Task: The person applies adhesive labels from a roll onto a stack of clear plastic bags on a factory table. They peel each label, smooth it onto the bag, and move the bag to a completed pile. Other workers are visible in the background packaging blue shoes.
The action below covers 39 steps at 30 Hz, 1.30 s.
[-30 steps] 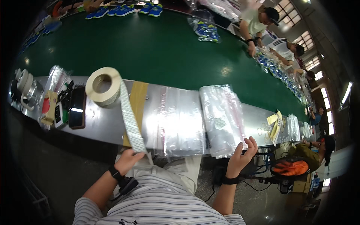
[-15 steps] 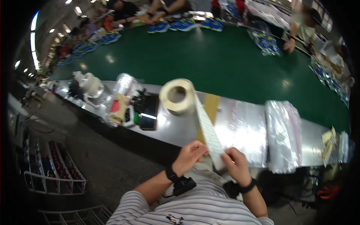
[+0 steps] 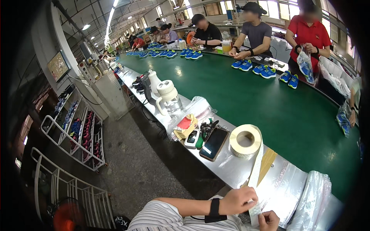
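Note:
A roll of white labels (image 3: pixel 232 146) lies on the metal ledge, its label strip (image 3: pixel 255 175) running down toward me. My left hand (image 3: pixel 238 201) is closed, with its fingertips pinched at the strip. Just below it, my right hand (image 3: pixel 269 221) pinches the strip's loose end between thumb and fingers; part of this hand is cut off by the lower edge. Brown tape (image 3: pixel 266 166) is stuck on the ledge beside the strip. A dark phone (image 3: pixel 214 143) rests left of the roll.
Clear plastic bags (image 3: pixel 311 200) lie to the right. Leftward stand a lidded jug (image 3: pixel 169 96), a white-and-green device (image 3: pixel 192 139) and a small carton (image 3: pixel 185 126). Across the green conveyor belt (image 3: pixel 216 86), people work by blue shoes (image 3: pixel 266 71). Shoe racks (image 3: pixel 73 146) stand at left.
The view has swung left and up, so the ledge and my hands now appear lower and farther right. My left hand has come onto the strip; the right still grips its end.

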Available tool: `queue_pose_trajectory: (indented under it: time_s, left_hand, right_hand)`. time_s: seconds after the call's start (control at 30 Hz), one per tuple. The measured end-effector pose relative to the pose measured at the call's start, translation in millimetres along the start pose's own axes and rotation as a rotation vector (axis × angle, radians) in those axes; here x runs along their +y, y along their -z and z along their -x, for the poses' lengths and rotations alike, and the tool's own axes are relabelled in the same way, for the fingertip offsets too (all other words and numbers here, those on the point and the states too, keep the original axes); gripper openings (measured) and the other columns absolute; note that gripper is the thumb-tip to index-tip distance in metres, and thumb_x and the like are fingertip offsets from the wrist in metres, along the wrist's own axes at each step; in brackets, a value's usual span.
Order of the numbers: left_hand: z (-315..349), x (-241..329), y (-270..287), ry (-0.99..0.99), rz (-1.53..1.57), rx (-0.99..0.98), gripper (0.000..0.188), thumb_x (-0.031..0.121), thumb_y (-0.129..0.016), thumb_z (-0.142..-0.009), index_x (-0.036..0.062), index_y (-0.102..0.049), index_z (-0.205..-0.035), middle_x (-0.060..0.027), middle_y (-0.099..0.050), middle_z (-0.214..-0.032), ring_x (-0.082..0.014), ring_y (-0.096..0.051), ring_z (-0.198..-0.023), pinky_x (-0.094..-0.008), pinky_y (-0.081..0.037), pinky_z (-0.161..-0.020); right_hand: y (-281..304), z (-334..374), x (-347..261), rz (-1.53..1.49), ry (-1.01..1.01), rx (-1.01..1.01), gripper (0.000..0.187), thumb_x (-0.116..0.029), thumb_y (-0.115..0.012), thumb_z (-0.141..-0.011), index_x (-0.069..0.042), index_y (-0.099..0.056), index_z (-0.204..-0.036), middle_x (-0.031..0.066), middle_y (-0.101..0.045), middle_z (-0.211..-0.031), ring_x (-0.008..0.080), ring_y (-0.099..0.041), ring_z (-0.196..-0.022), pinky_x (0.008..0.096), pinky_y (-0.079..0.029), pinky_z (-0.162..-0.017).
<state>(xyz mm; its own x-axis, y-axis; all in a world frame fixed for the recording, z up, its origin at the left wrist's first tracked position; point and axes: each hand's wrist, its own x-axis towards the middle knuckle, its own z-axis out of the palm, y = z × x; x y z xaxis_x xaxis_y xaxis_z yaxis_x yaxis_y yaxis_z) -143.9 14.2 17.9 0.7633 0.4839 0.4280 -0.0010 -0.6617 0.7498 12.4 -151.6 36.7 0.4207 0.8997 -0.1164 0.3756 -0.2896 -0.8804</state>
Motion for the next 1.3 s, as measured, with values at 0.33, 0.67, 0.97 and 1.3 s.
queue_pose_trajectory:
  time_s: [0.33, 0.67, 0.97, 1.3]
  left_hand:
    - [10.6, 2.4, -17.9, 0.290, 0.252, -0.094, 0.025, 0.016, -0.064, -0.086, 0.0032, -0.061, -0.108, -0.0108, -0.063, -0.100, -0.0250, -0.062, -0.086, -0.0316, -0.048, -0.074]
    - [-39.9, -2.7, 1.1, 0.095, 0.262, -0.003, 0.018, 0.017, -0.059, -0.089, 0.0011, -0.064, -0.096, -0.0113, -0.064, -0.089, -0.0253, -0.061, -0.081, -0.0339, -0.049, -0.071]
    - [-30.6, -11.1, -58.7, -0.175, -0.256, -0.520, 0.023, 0.021, -0.059, -0.086, 0.0055, -0.066, -0.103, -0.0097, -0.061, -0.122, -0.0260, -0.052, -0.121, -0.0439, -0.039, -0.100]
    - [-54.6, -9.6, -44.8, 0.093, 0.044, -0.540, 0.024, 0.021, -0.053, -0.091, 0.0046, -0.066, -0.102, -0.0153, -0.066, -0.100, -0.0315, -0.060, -0.102, -0.0420, -0.041, -0.093]
  right_hand:
    - [-32.3, -28.8, -18.2, -0.170, 0.167, 0.005, 0.010, -0.004, -0.059, -0.089, 0.002, -0.061, -0.096, 0.0083, -0.061, -0.085, 0.0144, -0.055, -0.072, 0.0276, -0.046, -0.066]
    - [2.4, -9.9, 10.4, -0.015, 0.027, 0.045, 0.010, -0.005, -0.059, -0.086, 0.000, -0.059, -0.078, 0.0032, -0.058, -0.068, 0.0078, -0.052, -0.061, 0.0244, -0.040, -0.054]
    - [0.5, -56.2, 70.4, 0.626, -0.008, 0.600, 0.021, -0.018, -0.073, -0.073, -0.007, -0.056, -0.080, 0.0109, -0.055, -0.081, 0.0307, -0.054, -0.080, 0.0419, -0.044, -0.067]
    - [24.1, -42.6, 81.2, 0.092, -0.084, 0.856, 0.017, -0.015, -0.061, -0.087, -0.002, -0.052, -0.080, 0.0155, -0.056, -0.070, 0.0337, -0.055, -0.063, 0.0414, -0.043, -0.058]
